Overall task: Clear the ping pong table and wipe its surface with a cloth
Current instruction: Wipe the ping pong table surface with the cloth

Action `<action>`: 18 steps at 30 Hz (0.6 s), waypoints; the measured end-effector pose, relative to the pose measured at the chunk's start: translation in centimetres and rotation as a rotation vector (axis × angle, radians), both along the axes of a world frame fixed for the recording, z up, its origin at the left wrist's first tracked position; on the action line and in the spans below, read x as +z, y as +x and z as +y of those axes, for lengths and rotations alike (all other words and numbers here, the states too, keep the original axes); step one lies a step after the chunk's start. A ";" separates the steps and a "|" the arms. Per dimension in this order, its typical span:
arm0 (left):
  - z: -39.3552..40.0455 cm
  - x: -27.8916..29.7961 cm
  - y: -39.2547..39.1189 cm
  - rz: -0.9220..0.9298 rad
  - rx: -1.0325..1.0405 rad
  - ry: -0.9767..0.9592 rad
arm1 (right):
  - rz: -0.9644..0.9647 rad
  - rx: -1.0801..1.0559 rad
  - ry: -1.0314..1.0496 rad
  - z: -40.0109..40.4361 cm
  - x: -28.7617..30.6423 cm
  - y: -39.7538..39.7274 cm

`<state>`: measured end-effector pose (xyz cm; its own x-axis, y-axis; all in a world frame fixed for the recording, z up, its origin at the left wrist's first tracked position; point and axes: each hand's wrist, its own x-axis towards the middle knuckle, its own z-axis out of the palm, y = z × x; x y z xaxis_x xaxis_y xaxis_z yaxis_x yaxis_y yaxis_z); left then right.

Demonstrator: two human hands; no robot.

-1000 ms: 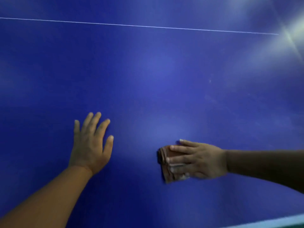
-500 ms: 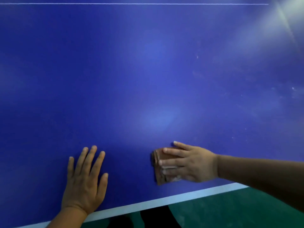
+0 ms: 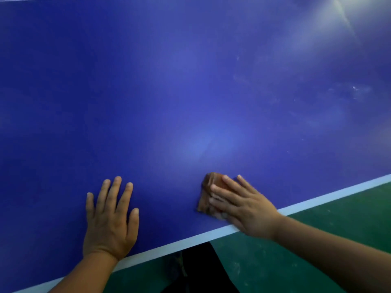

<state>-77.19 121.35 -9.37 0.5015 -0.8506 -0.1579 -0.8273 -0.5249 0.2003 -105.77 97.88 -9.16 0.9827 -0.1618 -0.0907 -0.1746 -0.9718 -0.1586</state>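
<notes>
Head view: right hand (image 3: 243, 206) presses folded brown cloth (image 3: 208, 193) flat under straight fingers, just inside the ping pong table (image 3: 190, 81) near edge. Left of it, left hand (image 3: 110, 216) lies open, palm down, holding nothing. Clearing looks done; pale smudges (image 3: 357, 89) far right remain, so wiping is unfinished.

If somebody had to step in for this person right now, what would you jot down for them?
Left hand: flat on the blue table, fingers straight, holding nothing.
Right hand: straight fingers pressing the folded brown cloth onto the table near its white edge line.
Done: no loose items on the part of the table in view; wiping is under way.
Left: pale smudges show on the far right; wipe there. The rest of the table is out of view.
</notes>
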 end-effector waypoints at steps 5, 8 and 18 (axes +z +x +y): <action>0.0 0.0 -0.2 0.009 0.011 -0.025 | 0.001 -0.982 -0.001 -8.3 0.4 -1.8; 0.3 0.0 -0.2 0.006 0.016 -0.051 | 0.009 -1.368 0.027 -7.0 1.5 3.3; 0.5 -0.3 -0.3 -0.021 0.022 -0.077 | -0.052 -0.546 -0.029 5.7 -0.6 2.3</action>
<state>-77.51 121.83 -9.71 0.5229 -0.8484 -0.0820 -0.8200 -0.5270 0.2232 -103.50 103.62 -9.75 0.7585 -0.6509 -0.0318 -0.6471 -0.7465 -0.1549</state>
